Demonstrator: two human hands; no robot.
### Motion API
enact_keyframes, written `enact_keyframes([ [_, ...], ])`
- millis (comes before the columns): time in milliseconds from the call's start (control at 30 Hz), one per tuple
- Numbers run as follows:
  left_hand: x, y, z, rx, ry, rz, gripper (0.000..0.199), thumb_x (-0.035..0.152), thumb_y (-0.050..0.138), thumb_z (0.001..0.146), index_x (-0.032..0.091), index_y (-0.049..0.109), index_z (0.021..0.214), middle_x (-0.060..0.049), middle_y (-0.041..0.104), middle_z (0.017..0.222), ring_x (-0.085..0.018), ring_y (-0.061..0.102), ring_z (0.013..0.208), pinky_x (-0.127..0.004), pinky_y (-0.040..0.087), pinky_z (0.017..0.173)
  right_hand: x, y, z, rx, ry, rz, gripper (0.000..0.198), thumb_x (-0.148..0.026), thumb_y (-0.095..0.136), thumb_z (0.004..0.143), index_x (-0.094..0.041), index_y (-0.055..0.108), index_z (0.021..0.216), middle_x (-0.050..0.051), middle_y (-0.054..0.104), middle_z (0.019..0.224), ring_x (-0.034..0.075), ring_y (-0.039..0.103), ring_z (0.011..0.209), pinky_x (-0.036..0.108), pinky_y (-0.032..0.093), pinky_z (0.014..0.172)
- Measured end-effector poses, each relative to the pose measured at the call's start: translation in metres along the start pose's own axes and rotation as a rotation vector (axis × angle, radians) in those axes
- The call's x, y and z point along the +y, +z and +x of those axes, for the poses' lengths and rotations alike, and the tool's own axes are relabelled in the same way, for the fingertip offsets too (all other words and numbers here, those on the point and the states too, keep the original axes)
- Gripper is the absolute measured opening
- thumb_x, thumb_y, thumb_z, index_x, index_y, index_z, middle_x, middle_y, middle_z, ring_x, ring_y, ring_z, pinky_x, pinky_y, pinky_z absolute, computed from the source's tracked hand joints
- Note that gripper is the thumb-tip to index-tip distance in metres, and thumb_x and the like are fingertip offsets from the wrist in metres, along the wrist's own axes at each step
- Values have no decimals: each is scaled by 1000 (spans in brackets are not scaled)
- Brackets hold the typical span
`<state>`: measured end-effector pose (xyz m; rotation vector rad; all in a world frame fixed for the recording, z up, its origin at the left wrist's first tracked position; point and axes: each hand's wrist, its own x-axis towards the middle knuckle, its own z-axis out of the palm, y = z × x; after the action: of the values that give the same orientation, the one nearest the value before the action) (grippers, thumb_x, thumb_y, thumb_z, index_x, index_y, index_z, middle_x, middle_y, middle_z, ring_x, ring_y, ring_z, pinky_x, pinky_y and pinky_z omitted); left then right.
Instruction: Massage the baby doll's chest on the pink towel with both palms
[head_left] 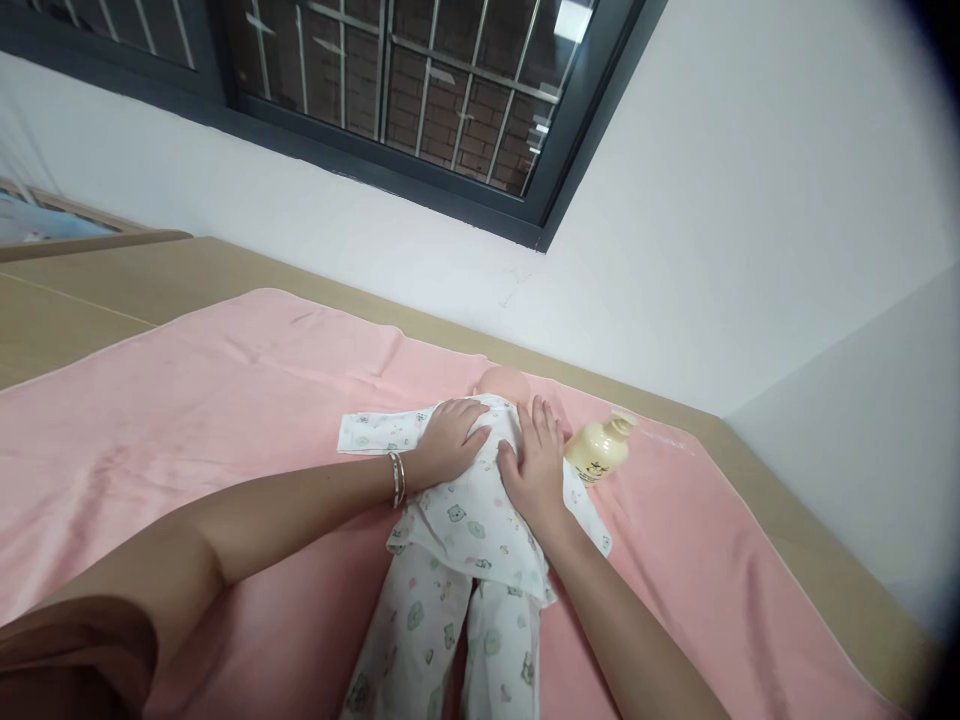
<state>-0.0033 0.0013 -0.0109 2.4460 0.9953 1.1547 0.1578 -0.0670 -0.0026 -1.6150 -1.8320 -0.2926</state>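
A baby doll [504, 382] in white printed pyjamas [472, 525] lies stretched out on a pink blanket [285, 400], its head toward the wall. Flat on the upper left of the pyjama top rests my left hand [450, 440], fingers extended, with silver bangles at the wrist. My right hand [536, 465] lies on the upper right of the top, fingers spread and pointing toward the head. The doll's face is not visible. One sleeve reaches out to the left; the other runs down beside my right forearm.
A cream-yellow pump bottle [600, 447] stands on the blanket just right of my right hand. Under the blanket is a wooden surface [795, 500] that meets a white wall [660, 250]. Above is a dark-framed window [420, 90] with metal bars.
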Motion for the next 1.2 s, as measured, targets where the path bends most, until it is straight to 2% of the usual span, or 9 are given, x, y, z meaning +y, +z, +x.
enact_keyframes([
  [233, 2, -1, 0, -7, -20, -9, 34, 32, 42, 94, 19, 57, 122, -7, 61, 126, -23, 52, 119, -43, 35, 106, -2, -2, 3, -154, 97, 49, 49, -32, 37, 94, -14, 50, 136, 15, 33, 152, 27, 26, 143, 49, 23, 115],
  [467, 0, -2, 1, -21, -50, -7, 36, 33, 42, 94, 20, 57, 124, -7, 61, 128, -23, 51, 120, -44, 36, 107, -28, -20, 2, -391, 199, -131, 53, -35, 26, 98, -19, 33, 148, 15, 24, 156, 32, 17, 145, 54, 20, 113],
  [600, -1, -4, 0, -26, -37, 5, 36, 33, 40, 95, 20, 57, 124, -7, 61, 128, -23, 51, 120, -44, 37, 107, -44, -54, -2, -568, 114, -170, 58, -41, 32, 97, -20, 27, 150, 15, 22, 157, 34, 23, 143, 53, 22, 111],
  [700, -1, -6, 1, -31, -27, 42, 38, 33, 38, 96, 19, 56, 126, -9, 58, 131, -24, 50, 122, -45, 38, 108, -47, -98, 0, -620, 61, -152, 53, -43, 38, 94, -24, 41, 144, 13, 49, 142, 32, 46, 129, 50, 29, 107],
  [833, 13, -12, -1, -53, -23, 94, 39, 29, 37, 95, 16, 56, 128, -13, 52, 138, -27, 45, 128, -48, 36, 109, -31, -147, 10, -502, 277, -78, 53, -50, 33, 95, -29, 42, 142, 7, 63, 126, 27, 60, 112, 36, 45, 86],
  [967, 62, -21, -14, -154, 95, 15, 34, 29, 43, 93, 21, 62, 121, -12, 49, 142, -29, 39, 135, -56, 22, 115, 2, -161, 24, -256, 539, -69, 51, -52, 34, 93, -26, 58, 128, 6, 69, 114, 24, 64, 103, 31, 45, 75],
  [1033, 91, -22, -17, -249, 137, -146, 32, 30, 46, 92, 23, 63, 118, -10, 50, 141, -28, 41, 133, -54, 20, 116, 17, -157, 31, -159, 585, -108, 48, -49, 33, 93, -24, 63, 120, 7, 71, 108, 25, 65, 98, 32, 45, 73],
  [1100, 115, -19, -12, -350, 97, -391, 32, 34, 47, 92, 23, 65, 115, -9, 56, 135, -26, 47, 127, -45, 30, 112, 28, -148, 35, -101, 560, -150, 48, -44, 32, 93, -21, 62, 123, 10, 70, 109, 26, 65, 98, 33, 45, 74],
  [1200, 132, -5, 12, -443, -189, -854, 31, 39, 44, 92, 22, 66, 107, -6, 64, 119, -24, 54, 117, -38, 40, 103, 38, -130, 38, -108, 459, -118, 50, -35, 33, 93, -14, 50, 135, 13, 68, 114, 24, 65, 100, 31, 46, 77],
])
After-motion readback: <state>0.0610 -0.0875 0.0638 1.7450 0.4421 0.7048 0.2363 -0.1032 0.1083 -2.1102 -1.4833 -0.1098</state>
